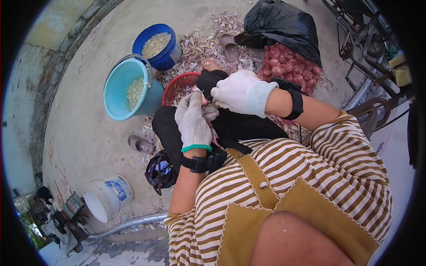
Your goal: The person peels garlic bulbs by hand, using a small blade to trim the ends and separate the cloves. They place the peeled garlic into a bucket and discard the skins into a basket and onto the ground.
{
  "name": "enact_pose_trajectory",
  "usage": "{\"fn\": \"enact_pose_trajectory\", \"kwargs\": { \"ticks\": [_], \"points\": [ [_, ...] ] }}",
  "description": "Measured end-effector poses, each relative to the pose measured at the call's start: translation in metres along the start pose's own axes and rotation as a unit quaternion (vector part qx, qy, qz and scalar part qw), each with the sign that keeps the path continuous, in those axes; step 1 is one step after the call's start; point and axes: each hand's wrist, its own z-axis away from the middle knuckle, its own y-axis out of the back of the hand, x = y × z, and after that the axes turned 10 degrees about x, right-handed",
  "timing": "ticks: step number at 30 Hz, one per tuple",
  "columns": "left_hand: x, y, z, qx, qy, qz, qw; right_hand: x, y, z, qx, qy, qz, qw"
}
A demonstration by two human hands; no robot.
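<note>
My left hand (193, 117), in a greyish-white glove with a green cuff, is closed on a pinkish garlic bulb (204, 100) above my lap. My right hand (239, 91), in a white glove with a pale blue cuff, meets it from the right with fingers pinched. Something small and dark shows at its fingertips, too little to name. Just beyond the hands sits a red plastic basket (168, 91), partly hidden by my hands and leg, with garlic and skins inside.
A light blue bucket (116, 99) and a dark blue bucket (176, 52) hold peeled cloves. Behind my right hand stands a red mesh sack (290, 66) of garlic under a black plastic bag (282, 26). Skins litter the floor around a sandal (229, 47). A white bucket (100, 199) lies lower left.
</note>
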Motion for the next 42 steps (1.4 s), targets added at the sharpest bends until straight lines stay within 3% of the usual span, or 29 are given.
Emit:
{"fn": "enact_pose_trajectory", "kwargs": {
  "ticks": [5,7,9,13,15,18,22,24,25,27,30,33,35,36,40,42],
  "points": [
    [0.012,0.007,0.000,-0.053,0.011,-0.058,0.997,0.000,0.000,0.003,0.021,0.026,-0.018,0.999],
    [0.015,0.010,0.003,-0.069,0.030,-0.068,0.995,0.008,-0.005,0.000,0.071,0.015,-0.025,0.997],
    [0.017,0.013,0.006,-0.086,0.047,-0.078,0.992,0.021,0.002,-0.006,0.050,-0.062,-0.037,0.996],
    [0.017,0.016,0.011,-0.088,0.099,-0.026,0.991,0.041,-0.007,-0.010,0.035,-0.124,-0.001,0.992],
    [0.018,0.018,0.009,-0.090,0.099,-0.021,0.991,0.043,-0.009,-0.006,0.046,-0.081,-0.077,0.993],
    [0.019,0.020,0.006,-0.111,0.101,-0.018,0.988,0.031,0.008,0.005,-0.017,-0.019,-0.250,0.968],
    [0.020,0.024,0.004,-0.154,0.119,-0.023,0.981,0.025,0.009,0.006,-0.044,0.002,-0.226,0.973],
    [0.020,0.023,0.004,-0.160,0.117,-0.028,0.980,0.026,-0.005,0.004,0.094,0.112,-0.132,0.980],
    [0.021,0.023,0.005,-0.149,0.121,-0.038,0.981,0.025,-0.001,0.005,0.093,0.113,-0.132,0.980],
    [0.021,0.023,0.006,-0.136,0.125,-0.047,0.982,0.022,0.010,0.007,-0.019,0.049,-0.171,0.984],
    [0.022,0.023,0.007,-0.134,0.131,-0.059,0.981,0.026,-0.004,0.002,0.014,0.083,-0.122,0.989],
    [0.022,0.016,0.013,-0.136,0.105,-0.041,0.984,0.028,-0.012,0.001,0.064,0.087,-0.112,0.988],
    [0.021,0.003,0.024,-0.069,-0.034,-0.061,0.995,0.025,-0.008,0.004,0.066,0.064,-0.122,0.988],
    [0.015,0.007,0.022,-0.076,-0.066,-0.080,0.992,0.022,-0.006,0.006,0.068,0.040,-0.136,0.988],
    [0.011,0.018,0.016,-0.065,-0.038,-0.037,0.997,0.019,-0.012,0.006,0.091,0.044,-0.159,0.982],
    [0.017,0.025,0.011,-0.104,-0.031,-0.101,0.989,0.019,-0.014,0.003,0.098,0.040,-0.159,0.982]
  ]
}}
